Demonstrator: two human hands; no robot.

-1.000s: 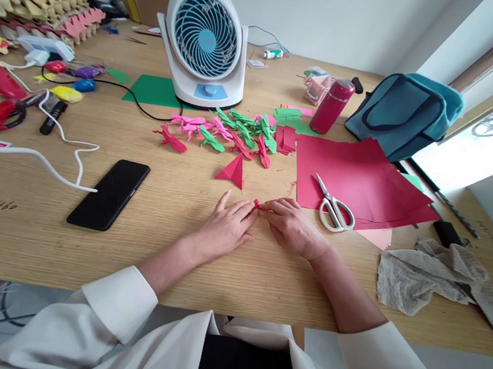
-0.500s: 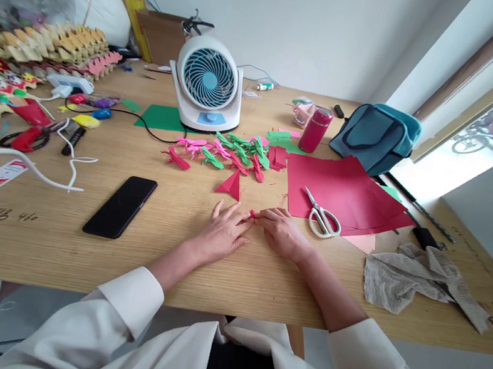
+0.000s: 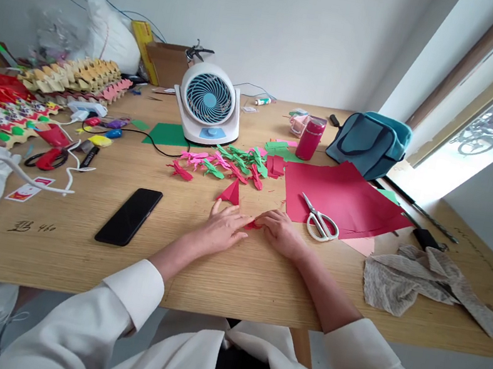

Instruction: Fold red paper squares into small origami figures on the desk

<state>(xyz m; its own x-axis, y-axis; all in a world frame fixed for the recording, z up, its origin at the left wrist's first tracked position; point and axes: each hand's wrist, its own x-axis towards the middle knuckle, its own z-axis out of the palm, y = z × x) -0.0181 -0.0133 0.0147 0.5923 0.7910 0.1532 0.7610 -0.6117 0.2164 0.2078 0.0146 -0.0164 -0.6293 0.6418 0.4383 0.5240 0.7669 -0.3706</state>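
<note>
Between my hands, low on the table, is a small piece of folded red paper [image 3: 253,226], partly hidden by my fingers. My right hand [image 3: 283,234] is closed on its right side, fingers bent. From the left, my left hand [image 3: 222,231] lies palm down with fingers spread, its fingertips touching the paper's edge. Just beyond the left fingers stands a red folded paper triangle [image 3: 230,192]. Farther back lies a pile of small folded paper figures [image 3: 238,163] in green, pink and red. White-handled scissors [image 3: 321,224] rest open on large red paper sheets [image 3: 344,195].
A black phone [image 3: 129,216] lies left of my hands. At the back stand a white fan [image 3: 208,101], a red bottle [image 3: 310,138] and a blue bag [image 3: 370,144]. A grey cloth [image 3: 395,277] is at right; egg trays [image 3: 74,78] and cables are at left.
The red paper between my hands now shows wider and flatter. My left hand has flattened, its thumb and fingertips at the paper. The view has tilted up slightly.
</note>
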